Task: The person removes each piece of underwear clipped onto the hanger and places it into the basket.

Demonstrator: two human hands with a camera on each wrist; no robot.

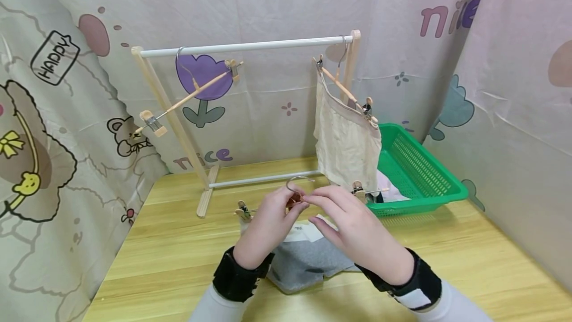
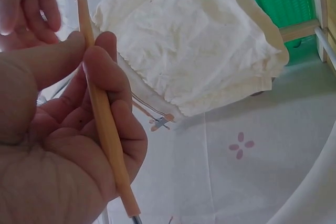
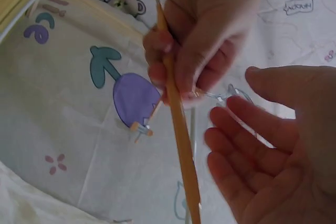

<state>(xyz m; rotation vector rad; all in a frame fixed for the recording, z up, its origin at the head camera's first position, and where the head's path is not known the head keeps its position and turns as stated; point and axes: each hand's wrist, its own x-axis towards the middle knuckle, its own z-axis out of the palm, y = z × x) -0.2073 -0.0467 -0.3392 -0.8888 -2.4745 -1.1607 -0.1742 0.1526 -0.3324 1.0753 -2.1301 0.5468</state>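
My left hand grips the wooden bar of a clip hanger, thumb and fingers curled round its middle. The hanger's metal hook points up above the fingers. A grey garment with a white waistband hangs from its clips, low over the table. Beside the hook is my right hand, its fingers loosely bent; in the right wrist view they are spread apart with nothing between them. The lower part of the bar is hidden behind both hands in the head view.
Behind the hands stands a wooden rack with a white rail. A bare clip hanger hangs at its left, and a cream cloth garment on another hanger at its right. The green basket at right holds a pale cloth.
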